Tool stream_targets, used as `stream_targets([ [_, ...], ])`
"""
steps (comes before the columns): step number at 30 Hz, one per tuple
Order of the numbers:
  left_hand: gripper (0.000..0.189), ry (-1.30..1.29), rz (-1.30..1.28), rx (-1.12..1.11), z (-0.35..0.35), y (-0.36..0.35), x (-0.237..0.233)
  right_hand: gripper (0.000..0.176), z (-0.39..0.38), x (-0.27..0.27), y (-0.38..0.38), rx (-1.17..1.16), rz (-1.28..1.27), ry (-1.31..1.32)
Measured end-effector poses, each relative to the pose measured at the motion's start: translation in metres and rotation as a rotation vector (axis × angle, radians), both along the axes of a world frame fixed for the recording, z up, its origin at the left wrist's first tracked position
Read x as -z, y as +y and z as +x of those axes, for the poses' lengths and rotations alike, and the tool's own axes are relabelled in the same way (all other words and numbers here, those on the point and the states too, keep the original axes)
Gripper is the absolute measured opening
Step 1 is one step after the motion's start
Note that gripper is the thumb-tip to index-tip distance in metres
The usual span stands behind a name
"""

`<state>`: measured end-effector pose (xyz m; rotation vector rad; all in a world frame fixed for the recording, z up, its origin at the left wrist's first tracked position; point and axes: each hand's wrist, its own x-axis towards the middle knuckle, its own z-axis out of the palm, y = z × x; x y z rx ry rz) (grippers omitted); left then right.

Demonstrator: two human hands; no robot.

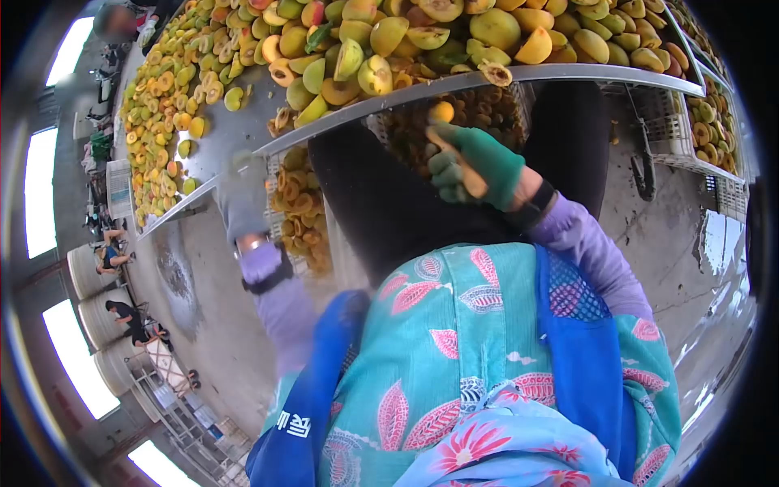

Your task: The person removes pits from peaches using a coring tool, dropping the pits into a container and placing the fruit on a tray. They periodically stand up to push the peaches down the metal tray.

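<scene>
My right hand (pixel 484 168), in a green glove, is closed around a tool with a wooden handle (pixel 471 177). The tool's working end points toward the table and is hard to make out. Just beyond it, a small orange fruit piece (pixel 441 112) shows over a crate of fruit pieces (pixel 487 114) between my knees. My left hand (pixel 242 191), in a grey glove, is smeared by motion beside the table's front edge, so its fingers are unclear. Heaped stone-fruit halves (pixel 389 36), yellow-green with some red, cover much of the metal table (pixel 251 109).
The table's raised metal rim (pixel 568 72) runs across in front of me. Another heap of fruit pieces (pixel 299 203) lies below at left. White crates (pixel 661 122) stand at right, near a dark hook-like object (pixel 643 174). People (pixel 126 316) sit far off at left.
</scene>
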<state>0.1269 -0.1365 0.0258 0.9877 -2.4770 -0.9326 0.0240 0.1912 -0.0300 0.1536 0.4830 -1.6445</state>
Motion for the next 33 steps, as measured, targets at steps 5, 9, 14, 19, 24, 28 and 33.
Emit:
stream_targets([
  [5,0.047,-0.428,-0.596,0.434,-0.107,-0.032,0.046,0.033,0.0,-0.032,-0.012,0.008,0.243,0.485],
  [9,0.048,-0.424,-0.398,0.526,-0.137,-0.037,0.031,0.036,-0.003,-0.01,-0.023,0.196,0.4,0.41],
  [14,0.035,-0.016,-0.647,0.606,-0.057,-0.009,0.008,0.037,-0.003,-0.033,-0.047,0.363,0.333,1.054],
  [19,0.041,0.197,-0.743,0.666,-0.062,0.065,0.008,0.037,-0.011,-0.034,-0.073,0.402,0.53,1.672],
  [24,0.036,0.388,-0.181,0.583,-0.071,0.113,0.008,0.033,-0.016,-0.034,-0.065,0.431,0.615,1.795],
  [28,0.037,0.387,-0.345,0.612,-0.074,0.119,0.007,0.035,-0.018,-0.031,-0.063,0.441,0.568,1.822],
  [33,0.03,0.344,-0.26,0.671,-0.072,0.109,0.016,0.043,-0.016,-0.035,-0.056,0.261,0.462,1.669],
])
